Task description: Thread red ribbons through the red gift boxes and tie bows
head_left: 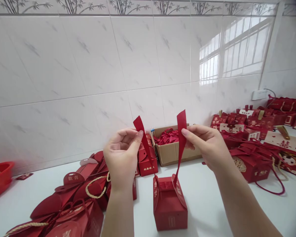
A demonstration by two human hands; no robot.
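A small red gift box (170, 205) stands on the white table (207, 200) in front of me, its top flaps up. A red ribbon (179, 144) runs through the flaps, with both ends raised. My left hand (122, 156) pinches the left ribbon end between thumb and fingers. My right hand (207, 146) pinches the right ribbon end the same way. Both hands are held above and behind the box, apart from each other.
A cardboard carton (171, 152) full of red ribbons sits by the tiled wall. Folded red boxes with rope handles (84, 194) are heaped at left. More red gift boxes and bags (261, 144) crowd the right. A red basin (0, 176) is at far left.
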